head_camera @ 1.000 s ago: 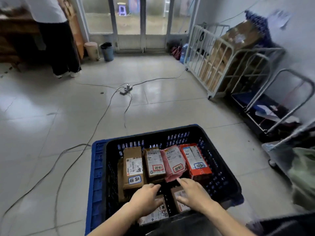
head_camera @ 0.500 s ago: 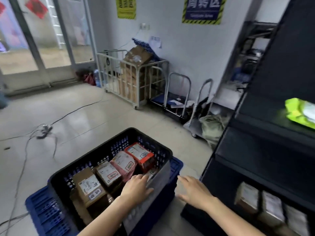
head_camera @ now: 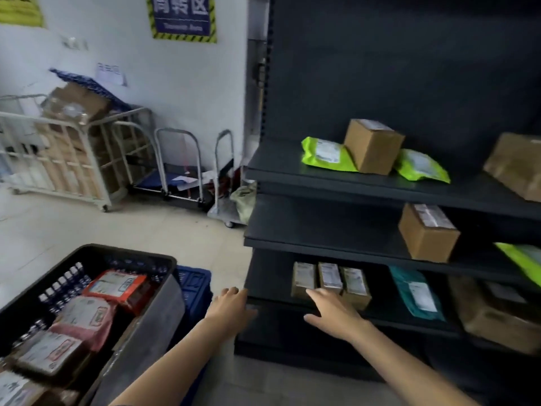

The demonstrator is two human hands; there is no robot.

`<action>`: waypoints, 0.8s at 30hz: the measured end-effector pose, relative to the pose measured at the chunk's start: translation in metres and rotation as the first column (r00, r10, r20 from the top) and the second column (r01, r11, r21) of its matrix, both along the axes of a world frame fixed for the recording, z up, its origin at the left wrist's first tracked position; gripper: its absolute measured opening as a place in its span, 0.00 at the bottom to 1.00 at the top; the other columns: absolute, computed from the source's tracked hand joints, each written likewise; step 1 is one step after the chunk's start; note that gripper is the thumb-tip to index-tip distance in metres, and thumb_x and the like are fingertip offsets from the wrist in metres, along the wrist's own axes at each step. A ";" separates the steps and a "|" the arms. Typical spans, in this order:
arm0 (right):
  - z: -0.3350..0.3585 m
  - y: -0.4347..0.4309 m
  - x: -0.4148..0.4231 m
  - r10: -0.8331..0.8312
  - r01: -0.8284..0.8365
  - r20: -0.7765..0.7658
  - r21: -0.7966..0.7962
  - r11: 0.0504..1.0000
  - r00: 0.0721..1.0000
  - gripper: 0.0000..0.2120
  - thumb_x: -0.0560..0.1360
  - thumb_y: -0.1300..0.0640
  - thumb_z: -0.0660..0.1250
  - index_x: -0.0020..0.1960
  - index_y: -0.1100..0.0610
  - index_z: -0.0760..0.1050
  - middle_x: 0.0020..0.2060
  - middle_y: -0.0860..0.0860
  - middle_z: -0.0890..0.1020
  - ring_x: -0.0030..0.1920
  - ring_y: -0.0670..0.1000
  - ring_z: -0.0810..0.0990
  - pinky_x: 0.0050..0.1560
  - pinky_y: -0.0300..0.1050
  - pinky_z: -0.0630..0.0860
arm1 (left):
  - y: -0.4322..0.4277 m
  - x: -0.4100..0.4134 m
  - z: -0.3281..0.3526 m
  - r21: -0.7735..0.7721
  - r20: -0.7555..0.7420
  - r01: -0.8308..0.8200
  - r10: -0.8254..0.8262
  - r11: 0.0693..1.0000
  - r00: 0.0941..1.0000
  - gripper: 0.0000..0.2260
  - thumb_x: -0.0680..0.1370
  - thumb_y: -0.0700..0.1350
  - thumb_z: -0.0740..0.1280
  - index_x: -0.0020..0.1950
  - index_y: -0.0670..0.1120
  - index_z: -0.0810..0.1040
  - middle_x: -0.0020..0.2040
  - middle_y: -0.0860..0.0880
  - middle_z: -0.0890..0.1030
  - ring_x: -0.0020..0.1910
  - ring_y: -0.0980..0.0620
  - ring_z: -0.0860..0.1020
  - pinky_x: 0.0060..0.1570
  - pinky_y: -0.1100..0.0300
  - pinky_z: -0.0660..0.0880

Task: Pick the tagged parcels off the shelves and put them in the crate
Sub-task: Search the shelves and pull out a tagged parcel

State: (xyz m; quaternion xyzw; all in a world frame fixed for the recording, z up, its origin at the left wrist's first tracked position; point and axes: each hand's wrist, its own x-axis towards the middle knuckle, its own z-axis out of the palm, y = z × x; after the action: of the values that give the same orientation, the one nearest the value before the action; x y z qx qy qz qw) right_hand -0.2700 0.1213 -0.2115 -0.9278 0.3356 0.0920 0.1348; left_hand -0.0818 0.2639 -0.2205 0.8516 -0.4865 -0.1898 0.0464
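Note:
A black crate [head_camera: 149,326] at lower left holds several tagged parcels, among them a red box [head_camera: 117,285] and a pink bag [head_camera: 85,316]. Dark shelves [head_camera: 328,238] fill the right. On the low shelf stand three small brown boxes [head_camera: 330,281] side by side. My right hand [head_camera: 333,313] is empty with fingers spread, its fingertips at the leftmost small box. My left hand [head_camera: 231,309] is empty too, fingers loosely curled, between the crate and the shelf's left edge.
Green bags [head_camera: 325,155] and a brown box [head_camera: 371,145] lie on the upper shelf, another box [head_camera: 427,232] on the middle one, a teal bag [head_camera: 418,294] on the low one. A blue crate [head_camera: 193,282] sits under the black one. A white cage cart [head_camera: 58,159] and trolleys [head_camera: 178,168] stand by the wall.
My view has swung right from the crate to the shelves. Both hands left the crate; the right one reached to the small boxes on the low shelf.

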 end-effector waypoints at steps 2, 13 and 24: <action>0.002 -0.009 -0.040 -0.068 0.068 0.004 0.012 0.998 0.998 0.31 0.77 0.44 0.60 0.75 0.53 0.54 0.73 0.51 0.63 0.71 0.53 0.63 0.68 0.48 0.65 | -0.019 -0.030 0.002 0.001 -0.004 0.047 -0.047 0.999 0.999 0.24 0.78 0.56 0.58 0.71 0.47 0.63 0.69 0.45 0.69 0.68 0.44 0.65 0.65 0.51 0.66; 0.015 -0.035 -0.250 -0.316 0.316 0.025 0.012 0.949 0.948 0.31 0.77 0.45 0.58 0.75 0.54 0.54 0.73 0.52 0.63 0.72 0.53 0.62 0.68 0.47 0.64 | -0.081 -0.211 0.015 -0.011 0.010 0.253 -0.253 0.967 0.967 0.27 0.79 0.58 0.58 0.74 0.47 0.60 0.72 0.46 0.66 0.71 0.45 0.62 0.69 0.52 0.62; 0.012 -0.044 -0.414 -0.473 0.472 0.057 0.030 0.881 0.879 0.31 0.77 0.45 0.59 0.75 0.54 0.55 0.72 0.53 0.63 0.70 0.53 0.64 0.67 0.48 0.66 | -0.123 -0.373 0.008 -0.010 -0.010 0.391 -0.392 0.920 0.920 0.27 0.78 0.57 0.59 0.75 0.47 0.60 0.73 0.45 0.65 0.72 0.45 0.62 0.70 0.53 0.61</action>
State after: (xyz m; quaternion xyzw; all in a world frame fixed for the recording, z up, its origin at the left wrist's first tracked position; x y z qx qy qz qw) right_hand -0.6841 0.0772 -0.1994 -0.8193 0.5466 0.0297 0.1707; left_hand -0.4548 0.1408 -0.2127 0.7359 -0.6472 -0.1983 0.0138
